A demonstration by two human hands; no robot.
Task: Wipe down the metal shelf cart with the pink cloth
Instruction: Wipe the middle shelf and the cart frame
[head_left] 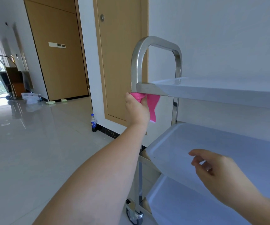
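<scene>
The metal shelf cart fills the right half of the head view, with three steel shelves and a looped handle at its left end. My left hand grips the pink cloth around the near upright post, just under the top shelf's corner. One end of the cloth hangs loose below my fingers. My right hand hovers over the middle shelf with fingers loosely curled and nothing in it.
A cola bottle stands on the floor by the wooden door. A caster wheel shows at the cart's bottom corner. Plastic bags and another trolley sit far down the glossy tiled corridor.
</scene>
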